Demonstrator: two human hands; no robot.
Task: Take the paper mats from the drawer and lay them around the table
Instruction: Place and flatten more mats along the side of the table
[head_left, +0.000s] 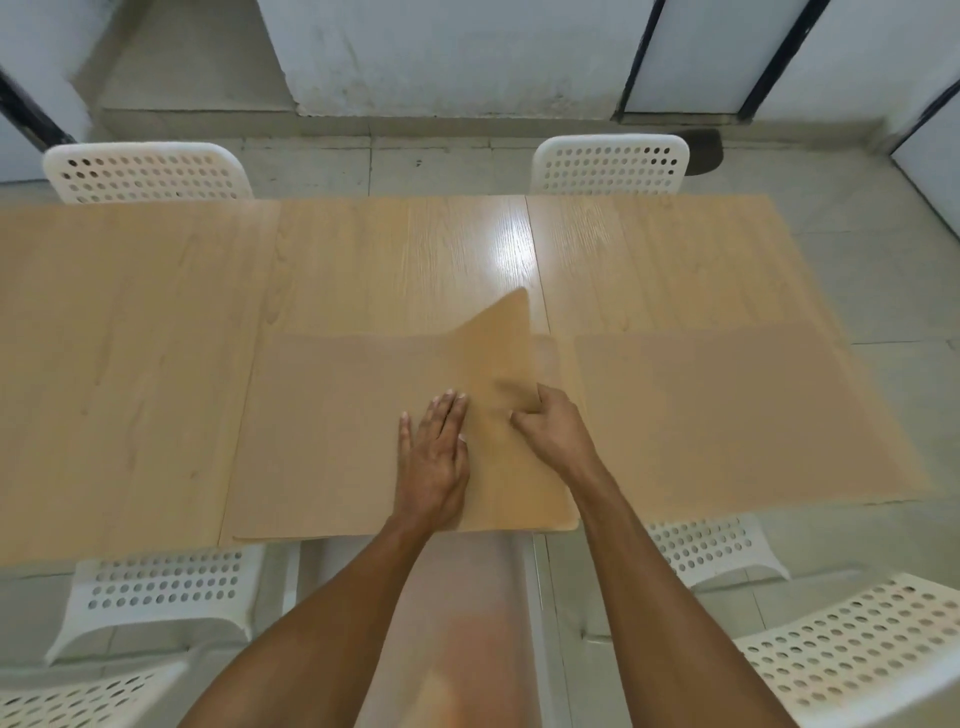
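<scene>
Your left hand (434, 457) lies flat, fingers straight, pressing on the paper mat stack (332, 441) at the tabletop's near edge, about mid-length. Your right hand (553, 434) is just beside it, fingers curled, pinching the top mat (501, 353), whose right far corner is peeled up and folded toward the middle; that sheet is motion-blurred. Hands close together, not touching. A second laid mat (727, 415) sits flat toward the near right corner of the table (130, 338), overhanging the near edge. White perforated chairs (148, 171) stand around
</scene>
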